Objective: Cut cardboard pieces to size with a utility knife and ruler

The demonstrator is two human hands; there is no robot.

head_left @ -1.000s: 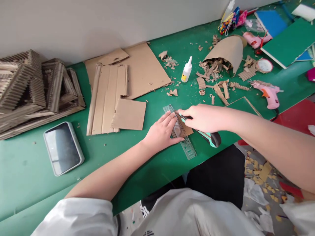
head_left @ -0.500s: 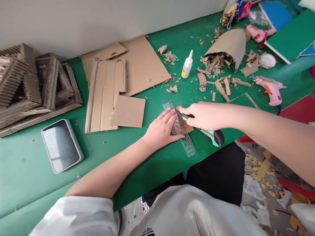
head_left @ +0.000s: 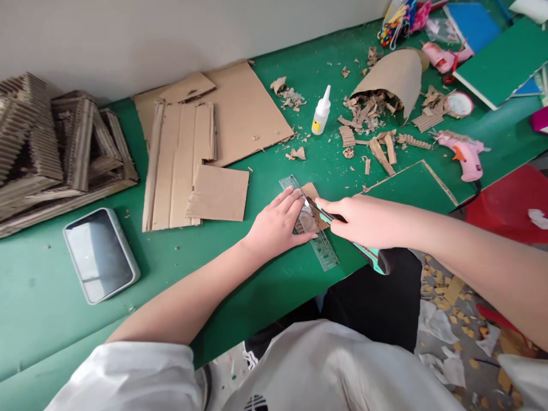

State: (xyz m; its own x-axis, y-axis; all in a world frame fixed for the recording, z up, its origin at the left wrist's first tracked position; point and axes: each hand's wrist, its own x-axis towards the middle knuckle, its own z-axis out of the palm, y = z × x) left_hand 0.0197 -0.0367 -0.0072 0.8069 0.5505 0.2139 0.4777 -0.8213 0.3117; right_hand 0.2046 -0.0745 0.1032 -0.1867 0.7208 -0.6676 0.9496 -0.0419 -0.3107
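On the green tabletop [head_left: 38, 274], close to its near edge, the left hand [head_left: 274, 225] bears down with spread fingers on a clear, narrow plastic ruler [head_left: 326, 254], pressing rather than gripping it, probably so that it cannot slide on the small brown cardboard piece [head_left: 310, 189] lying partly beneath. The right hand [head_left: 362, 220] is wrapped firmly around a teal-and-black utility knife [head_left: 367, 254], its front end beside the ruler's long side, which likely serves as a guide; whether the blade touches the cardboard is too small to tell. The handle's rear end reaches out over the tabletop's near edge, and the fingers hide part of the work. Just beyond the right forearm lies a flat green board with tan edges [head_left: 411, 182], its near side covered by that arm. Toward the far edge stand a white glue bottle with a yellow label [head_left: 320, 114] and, farther right, a curved brown cardboard sheet [head_left: 396, 74] over torn scraps; a pink glue gun [head_left: 464, 154] rests near the right-hand stretch of the near edge. Left of the ruler, well apart, are a square brown cardboard panel [head_left: 220, 194] and a pale-cased phone [head_left: 100, 257].
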